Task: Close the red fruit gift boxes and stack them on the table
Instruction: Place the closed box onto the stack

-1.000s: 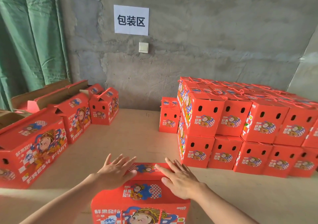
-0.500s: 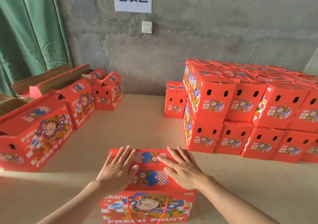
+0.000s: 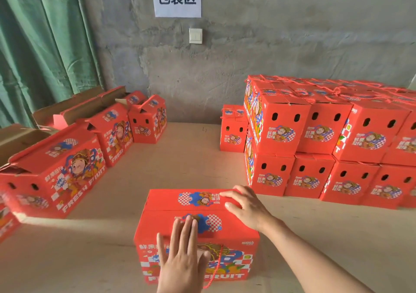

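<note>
Packing table: the red printed cardboard fruit gift box point(image 3: 229, 227) sits at the near middle of the pale fibreboard table point(image 3: 180, 157), both top flaps now lying flat along a straight seam. Half a second ago I had both palms side by side on the lid. Now my left hand point(image 3: 184, 256) has slid back to the near edge, fingers straight and close together, slightly blurred, so I cannot tell whether it presses. My right hand point(image 3: 247, 207) has moved to the lid's right end, fingers loosely spread, tips resting on the far flap. I judge this box closed and ready for the two-tier stack of closed red boxes point(image 3: 315, 135) at the right. The card is smooth and glossy, with crisp square corners. A twisted red cord handle point(image 3: 216, 268) hangs down the front face. Open-flapped red boxes point(image 3: 67, 169) wait at the left.
</note>
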### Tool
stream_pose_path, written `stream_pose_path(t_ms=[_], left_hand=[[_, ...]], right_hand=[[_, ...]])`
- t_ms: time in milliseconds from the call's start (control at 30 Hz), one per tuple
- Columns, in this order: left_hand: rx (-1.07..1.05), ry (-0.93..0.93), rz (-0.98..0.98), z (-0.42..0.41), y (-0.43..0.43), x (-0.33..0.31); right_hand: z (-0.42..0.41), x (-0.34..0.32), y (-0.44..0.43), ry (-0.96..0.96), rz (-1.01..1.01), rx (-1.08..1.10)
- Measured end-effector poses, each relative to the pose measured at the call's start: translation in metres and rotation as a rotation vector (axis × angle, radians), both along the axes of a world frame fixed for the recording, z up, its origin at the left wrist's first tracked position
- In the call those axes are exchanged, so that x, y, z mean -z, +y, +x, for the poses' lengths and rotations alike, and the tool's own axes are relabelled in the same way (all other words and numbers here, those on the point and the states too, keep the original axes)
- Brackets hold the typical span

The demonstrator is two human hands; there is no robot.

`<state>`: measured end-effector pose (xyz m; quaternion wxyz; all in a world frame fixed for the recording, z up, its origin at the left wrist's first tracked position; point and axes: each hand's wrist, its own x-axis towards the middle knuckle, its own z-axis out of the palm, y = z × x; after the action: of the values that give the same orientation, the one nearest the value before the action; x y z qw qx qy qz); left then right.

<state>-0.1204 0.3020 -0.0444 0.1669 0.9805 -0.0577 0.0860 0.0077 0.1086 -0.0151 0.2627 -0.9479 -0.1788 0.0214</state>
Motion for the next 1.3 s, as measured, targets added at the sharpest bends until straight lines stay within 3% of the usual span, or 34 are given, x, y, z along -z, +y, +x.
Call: stream_pose_path(t_ms=[100,200,333,467,567,667,733,800,900,933,1000,1133,1200,1300], left_hand=[[-0.156,-0.005,-0.04,0.015,-0.01,0.006],[-0.259,0.137,-0.108,0.045,-0.004,0.003],[-0.292,0.203,-0.169,0.083,0.012,-0.003],[-0.247,0.304,-0.036,0.116,0.024,-0.016],[-0.281,0.238,-0.087,0.113,0.019,-0.023],[-0.271,-0.071,-0.296,0.084,0.016,-0.019],[-0.284,-0.152,-0.31,0.063,0.017,-0.013],[-0.37,-0.078,-0.326,0.05,0.022,-0.006],[-0.482,0.169,-0.356,0.042,0.022,0.001],[-0.508,0.254,-0.428,0.041,0.02,0.003],[-0.547,0.382,-0.753,0.042,0.013,0.004],[-0.632,0.47,-1.395,0.053,0.003,-0.002],[-0.664,0.439,-1.527,0.063,0.003,-0.006],[-0.644,0.41,-1.558,0.073,0.004,-0.013]], right_hand=[[-0.011,0.001,0.0,-0.083,-0.131,0.143],[-0.035,0.001,0.002,-0.09,-0.263,0.302],[-0.069,-0.004,0.007,0.038,-0.32,0.263],[-0.1,-0.011,0.029,0.192,-0.33,0.227],[-0.115,-0.01,0.036,0.192,-0.275,0.254],[-0.118,-0.002,0.018,0.112,0.055,0.4],[-0.112,0.006,0.008,0.371,0.416,0.576],[-0.103,0.016,0.007,0.682,0.74,0.658],[-0.081,0.025,0.007,0.824,0.951,0.565],[-0.073,0.023,0.008,0.828,0.981,0.548],[-0.058,0.014,0.01,0.781,0.997,0.563],[-0.032,-0.003,0.015,0.479,0.971,0.608],[-0.026,-0.023,0.019,0.352,0.942,0.538],[-0.023,-0.066,0.029,0.201,0.981,0.334]])
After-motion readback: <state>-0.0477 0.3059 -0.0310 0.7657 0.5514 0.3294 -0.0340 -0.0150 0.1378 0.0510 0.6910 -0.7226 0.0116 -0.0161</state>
